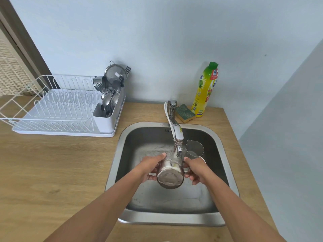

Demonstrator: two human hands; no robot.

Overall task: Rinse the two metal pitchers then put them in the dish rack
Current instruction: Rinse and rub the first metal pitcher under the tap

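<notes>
Head view: both hands, left hand point(149, 167) and right hand point(196, 170), clasp the soapy round steel pitcher point(170, 172); best rotate it slowly under the chrome tap point(175, 126) above the grip.

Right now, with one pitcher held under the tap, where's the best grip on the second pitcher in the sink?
Judging by its pose, take the second pitcher by the rim or upper wall, from above. It stands upright, mouth open upward, spout toward the back wall. Its handle seems to sit behind the right hand, so it's poorly reachable.
</notes>
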